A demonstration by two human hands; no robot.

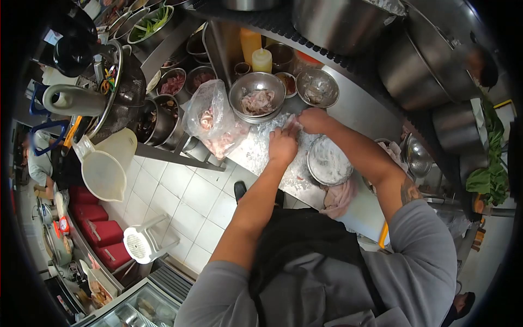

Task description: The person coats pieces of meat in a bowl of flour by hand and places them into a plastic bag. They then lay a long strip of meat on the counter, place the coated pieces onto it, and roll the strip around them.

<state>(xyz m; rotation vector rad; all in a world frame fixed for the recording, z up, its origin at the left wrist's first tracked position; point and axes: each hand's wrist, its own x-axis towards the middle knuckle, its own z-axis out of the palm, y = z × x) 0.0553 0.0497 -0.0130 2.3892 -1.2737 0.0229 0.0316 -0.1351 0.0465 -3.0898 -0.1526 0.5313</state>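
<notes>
Here both hands meet over a steel counter (256, 152) whose top is smeared with a whitish film. The left hand (283, 145) lies knuckles up, fingers bent down onto a small pale piece of raw meat (293, 125); the right hand (312, 120) is curled loosely at the far side of the same piece, touching it. The fingertips are hidden under the backs of the hands, so I cannot tell whether either hand actually grips the piece or only presses on it. The piece sits on the counter between the two hands, just in front of a metal bowl of raw meat (257, 101). A second metal bowl (317, 87) stands beside that one to the right, and a clear plastic bag (211, 121) with more meat in it slumps at the counter's left edge. Near the right forearm rests a round dish of white powder (328, 161), with a pale limp heap (338, 197) just below it. Behind the bowls stand a yellow squeeze bottle (262, 60) and an orange one (249, 43).
</notes>
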